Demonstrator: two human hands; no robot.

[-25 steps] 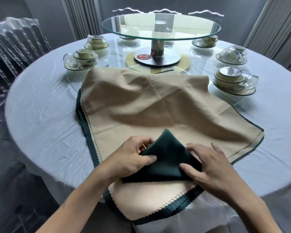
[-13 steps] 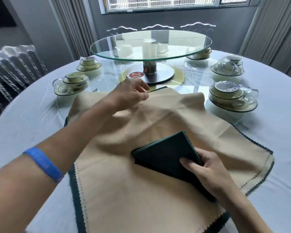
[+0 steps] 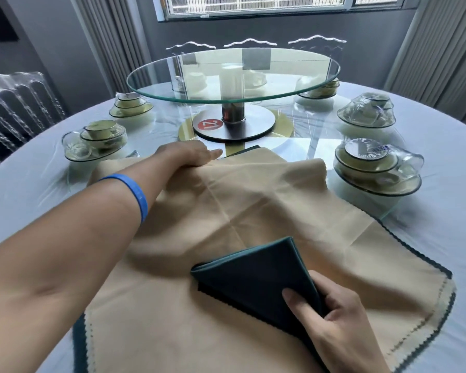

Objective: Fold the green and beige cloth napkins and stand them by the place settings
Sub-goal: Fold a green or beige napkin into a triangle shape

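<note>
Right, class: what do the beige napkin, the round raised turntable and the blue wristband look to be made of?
Beige square napkin: woven cloth, matte; it creases, drapes and has pinked edges. Round raised turntable: clear glass, glossy, with a greenish rim and reflections, on what looks like a brushed metal post. Blue wristband: probably silicone or rubber, a smooth, seamless band.

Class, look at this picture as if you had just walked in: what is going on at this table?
A person is folding cloth napkins at a round table set with wrapped crockery. The right hand pinches a folded green napkin that lies on a spread beige napkin. The left hand, its wrist wearing a blue band, reaches across to the beige napkin's far edge, near the base of the glass turntable. No napkin stands by a place setting yet.
</note>
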